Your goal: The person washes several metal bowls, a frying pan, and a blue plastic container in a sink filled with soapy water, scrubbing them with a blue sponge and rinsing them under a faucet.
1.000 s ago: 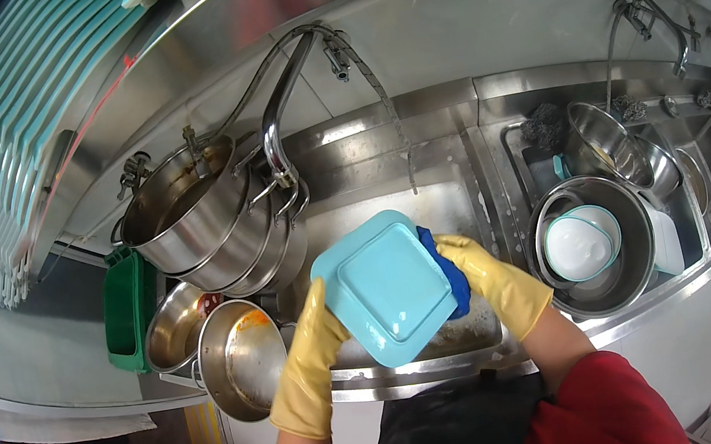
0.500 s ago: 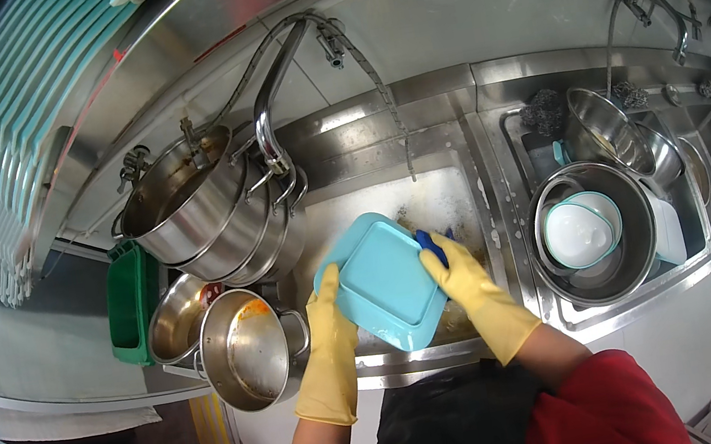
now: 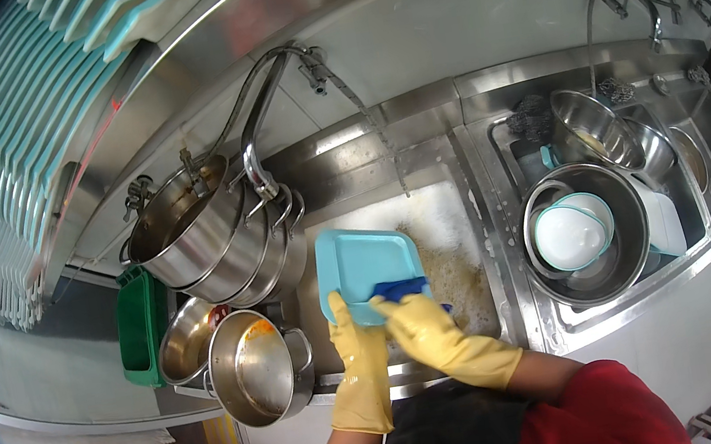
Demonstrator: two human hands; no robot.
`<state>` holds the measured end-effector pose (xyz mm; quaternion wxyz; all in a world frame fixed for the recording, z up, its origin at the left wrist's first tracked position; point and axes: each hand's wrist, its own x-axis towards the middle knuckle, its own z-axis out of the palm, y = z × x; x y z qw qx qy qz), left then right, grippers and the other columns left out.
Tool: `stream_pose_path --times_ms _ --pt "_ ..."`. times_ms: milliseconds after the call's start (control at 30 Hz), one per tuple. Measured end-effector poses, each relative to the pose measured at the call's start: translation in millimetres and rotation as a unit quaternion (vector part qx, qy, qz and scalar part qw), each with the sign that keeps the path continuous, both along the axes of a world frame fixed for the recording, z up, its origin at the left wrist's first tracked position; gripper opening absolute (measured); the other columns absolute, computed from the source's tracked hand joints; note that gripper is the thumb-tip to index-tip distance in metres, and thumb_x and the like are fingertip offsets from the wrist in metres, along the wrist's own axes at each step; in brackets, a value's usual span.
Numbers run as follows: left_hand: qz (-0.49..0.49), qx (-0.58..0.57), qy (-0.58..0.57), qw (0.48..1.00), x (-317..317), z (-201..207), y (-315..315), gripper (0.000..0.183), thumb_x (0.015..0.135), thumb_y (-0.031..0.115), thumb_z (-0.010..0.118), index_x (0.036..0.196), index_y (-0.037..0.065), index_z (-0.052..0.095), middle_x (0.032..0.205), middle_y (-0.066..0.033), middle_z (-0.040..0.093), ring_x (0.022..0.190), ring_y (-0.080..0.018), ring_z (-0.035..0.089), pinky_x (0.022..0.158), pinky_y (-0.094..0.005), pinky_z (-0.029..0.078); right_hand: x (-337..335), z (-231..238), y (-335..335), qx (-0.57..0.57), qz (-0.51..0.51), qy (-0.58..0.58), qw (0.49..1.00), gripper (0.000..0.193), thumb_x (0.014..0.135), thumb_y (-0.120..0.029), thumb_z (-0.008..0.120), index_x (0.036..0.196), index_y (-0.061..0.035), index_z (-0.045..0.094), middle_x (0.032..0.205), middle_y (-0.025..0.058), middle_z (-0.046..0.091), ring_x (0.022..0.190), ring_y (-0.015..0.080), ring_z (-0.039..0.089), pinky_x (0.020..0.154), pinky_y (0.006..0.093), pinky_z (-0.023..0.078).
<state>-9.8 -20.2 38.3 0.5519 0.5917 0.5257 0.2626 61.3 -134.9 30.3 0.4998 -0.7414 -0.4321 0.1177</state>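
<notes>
**Turquoise tray scrubbed over the left sink**

Yellow rubber gloves cover both hands. The left hand (image 3: 357,338) grips the near left corner of a turquoise square tray (image 3: 365,267), thumb on top and fingers wrapped under the rim. The right hand (image 3: 423,327) presses a blue sponge (image 3: 400,289) flat against the tray's near edge, fingers closed over it. The tray is held over the left sink basin (image 3: 442,208), tilted slightly, its hollow side up; foamy water lies in the basin just beyond and to the right of it.

At the basin's left edge a stack of steel pots (image 3: 209,236) leans tilted, with a curved faucet (image 3: 254,140) arching above them. Near the front left corner of the sink unit sit two more steel pots (image 3: 253,368), one with orange residue inside, and a green bin (image 3: 141,326) stands just beside them on the left.

In the right sink basin a large steel bowl (image 3: 631,257) holds white bowls (image 3: 569,233) nested inside it; more steel bowls (image 3: 591,124) lie tilted behind it. Along the upper left, rows of turquoise trays (image 3: 16,136) stand on edge on a rack. The person wears red sleeves and a dark apron.
</notes>
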Motion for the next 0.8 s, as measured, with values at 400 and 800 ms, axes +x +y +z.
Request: stream_pose_path --times_ms 400,800 --pt "-0.162 0.202 0.145 0.955 -34.3 -3.9 24.7 0.054 0.096 0.040 0.065 0.132 0.002 0.053 0.113 -0.0185 0.070 0.100 -0.0302 0.069 0.088 -0.0389 0.054 30.9 -19.0 -43.9 -0.142 0.097 -0.038 0.984 0.032 0.087 -0.010 0.063 0.112 -0.0251 0.077 0.098 0.0137 0.072 0.088 0.0368 0.069 0.079 0.0474 0.055" --pt "-0.097 -0.125 -0.137 0.978 -37.5 16.1 2.7 0.042 0.095 0.030 0.076 0.122 0.000 0.065 0.108 -0.0046 0.068 0.090 -0.0145 0.063 0.081 -0.0313 0.053 56.3 -19.1 0.1 0.073 0.015 0.008 0.997 0.024 0.084 -0.005 0.064 0.106 -0.0111 0.071 0.101 0.0150 0.071 0.096 0.0382 0.067 0.084 0.0446 0.055"
